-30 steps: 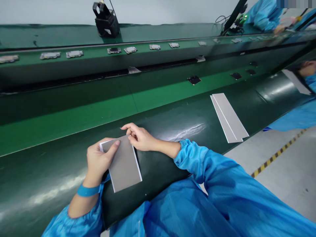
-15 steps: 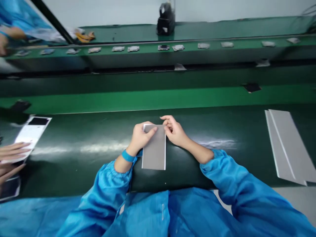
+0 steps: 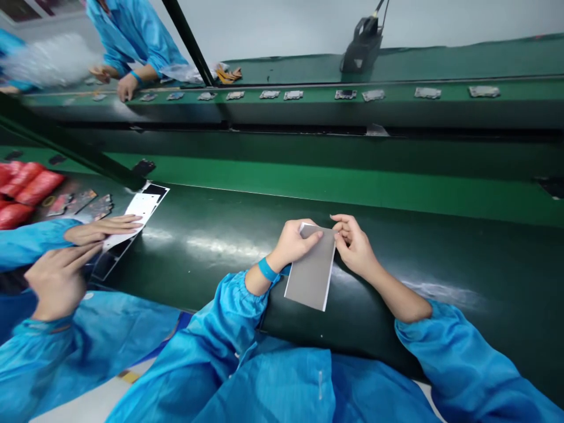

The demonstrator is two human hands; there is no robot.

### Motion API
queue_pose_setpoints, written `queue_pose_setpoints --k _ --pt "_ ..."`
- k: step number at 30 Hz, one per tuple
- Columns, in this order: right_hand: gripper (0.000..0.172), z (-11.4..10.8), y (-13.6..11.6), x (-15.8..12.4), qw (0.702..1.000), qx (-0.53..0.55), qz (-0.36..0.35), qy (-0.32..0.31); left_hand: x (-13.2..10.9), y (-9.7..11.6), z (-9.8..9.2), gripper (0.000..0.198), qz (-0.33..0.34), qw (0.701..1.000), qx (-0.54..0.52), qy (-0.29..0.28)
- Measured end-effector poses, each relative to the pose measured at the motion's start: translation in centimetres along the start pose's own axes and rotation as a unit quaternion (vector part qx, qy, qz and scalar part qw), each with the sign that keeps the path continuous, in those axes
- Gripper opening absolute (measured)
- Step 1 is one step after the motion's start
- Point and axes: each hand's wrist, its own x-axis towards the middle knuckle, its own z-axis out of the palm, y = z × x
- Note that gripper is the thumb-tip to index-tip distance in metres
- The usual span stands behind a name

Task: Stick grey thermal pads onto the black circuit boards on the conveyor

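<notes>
A grey rectangular sheet [image 3: 312,271] with a white edge is held over the dark green bench [image 3: 211,235], in front of me. My left hand [image 3: 294,242] grips its upper left corner, thumb pressed on the grey face. My right hand [image 3: 355,245] pinches the sheet's upper right corner with its fingertips together. Both my arms wear blue sleeves, and a blue band sits on my left wrist.
A co-worker's two hands [image 3: 83,247] at the left rest on a white strip [image 3: 136,211] with dark parts. Red bags [image 3: 24,188] lie far left. Small parts [image 3: 346,94] ride the green conveyor behind, by a black device [image 3: 363,44]. Another person's hand [image 3: 127,87] works beyond.
My view has swung left, so the grey sheets at the right left the frame and the co-worker came in. My hands keep the same hold on the grey sheet.
</notes>
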Motion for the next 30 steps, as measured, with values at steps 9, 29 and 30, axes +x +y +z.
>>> queue_pose_setpoints --k 9,29,30 --pt "0.039 -0.22 -0.06 -0.03 1.000 -0.009 0.002 -0.004 -0.13 0.01 0.04 0.032 -0.007 1.000 0.003 -0.002" --pt "0.041 -0.20 -0.08 -0.01 1.000 -0.006 -0.005 0.004 -0.15 -0.22 0.11 0.032 0.002 1.000 -0.002 -0.010" --pt "0.041 -0.21 -0.10 0.00 1.000 -0.007 -0.005 0.003 -0.14 -0.22 0.12 0.032 0.003 1.000 -0.004 -0.009"
